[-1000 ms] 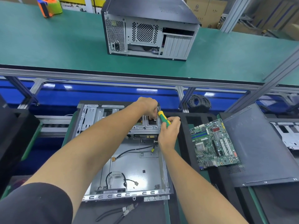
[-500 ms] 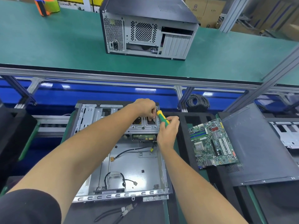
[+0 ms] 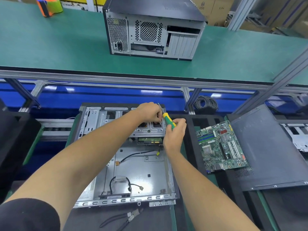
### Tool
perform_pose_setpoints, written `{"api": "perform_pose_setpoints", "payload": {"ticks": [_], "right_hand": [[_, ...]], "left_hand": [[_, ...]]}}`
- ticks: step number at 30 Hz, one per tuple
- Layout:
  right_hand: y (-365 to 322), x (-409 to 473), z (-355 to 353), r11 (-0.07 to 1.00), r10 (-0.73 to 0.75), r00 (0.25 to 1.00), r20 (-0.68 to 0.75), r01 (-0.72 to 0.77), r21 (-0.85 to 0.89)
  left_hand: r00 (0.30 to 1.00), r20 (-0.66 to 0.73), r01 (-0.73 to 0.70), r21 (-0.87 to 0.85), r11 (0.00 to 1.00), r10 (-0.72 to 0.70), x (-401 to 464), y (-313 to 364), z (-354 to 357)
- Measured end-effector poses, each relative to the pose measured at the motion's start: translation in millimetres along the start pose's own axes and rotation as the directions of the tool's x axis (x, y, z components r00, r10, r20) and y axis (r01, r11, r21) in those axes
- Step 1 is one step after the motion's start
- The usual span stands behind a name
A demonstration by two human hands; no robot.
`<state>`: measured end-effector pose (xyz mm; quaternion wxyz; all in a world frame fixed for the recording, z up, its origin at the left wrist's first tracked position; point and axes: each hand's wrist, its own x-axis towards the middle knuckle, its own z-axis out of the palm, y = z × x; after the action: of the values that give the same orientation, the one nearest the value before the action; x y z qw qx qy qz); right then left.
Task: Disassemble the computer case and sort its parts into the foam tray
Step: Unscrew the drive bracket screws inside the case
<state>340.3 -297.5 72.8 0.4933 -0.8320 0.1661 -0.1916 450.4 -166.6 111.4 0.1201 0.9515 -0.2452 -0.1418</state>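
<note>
Pliers (image 3: pixel 120 219) lie nearest, on the dark foam just in front of the open computer case (image 3: pixel 138 165). They are small and hard and easy to pick up by the handles.

Next comes the case itself, lying flat on the foam tray (image 3: pixel 188 147) with its side off. It is thin metal, so it is likely stiff and a bit heavy, with sharp edges. Lifting it by the long side walls looks safest. Loose black wires (image 3: pixel 120 184) lie on its floor; they are soft and bendy and should be pulled by the plugs, not the cords.

At the far end of the case, the right hand (image 3: pixel 174 135) has its grip closed around a green and yellow screwdriver (image 3: pixel 168 120). The left hand (image 3: pixel 150 112) pinches near the tool's metal tip, by the drive cage (image 3: pixel 146 129). The screw is too small to see.

To the right, a green circuit board (image 3: pixel 220 147) rests on the tray. It is light and breaks easily, so hold it by the edges. A flat dark panel (image 3: pixel 266 147) lies beside it.

Farther off, another computer (image 3: pixel 153 29) stands on the green table (image 3: pixel 50 44).
</note>
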Motion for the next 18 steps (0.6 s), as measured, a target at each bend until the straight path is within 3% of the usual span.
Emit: {"api": "perform_pose_setpoints", "payload": {"ticks": [7, 12, 18], "right_hand": [[-1.0, -0.8, -0.7, 1.000, 0.010, 1.000, 0.005, -0.010, -0.011], [-1.8, -1.5, -0.8, 1.000, 0.003, 1.000, -0.002, -0.003, -0.002], [-2.0, -1.0, -0.5, 1.000, 0.006, 1.000, 0.008, -0.006, -0.007]], "left_hand": [[0.992, 0.121, 0.026, 0.009, 1.000, -0.027, 3.7, 12.8, -10.2], [0.995, 0.098, -0.003, 0.153, 0.988, -0.012, 2.9, 20.0, -10.6], [0.994, 0.112, -0.005, 0.159, 0.987, -0.013, 1.2, 25.1, -13.5]]}}
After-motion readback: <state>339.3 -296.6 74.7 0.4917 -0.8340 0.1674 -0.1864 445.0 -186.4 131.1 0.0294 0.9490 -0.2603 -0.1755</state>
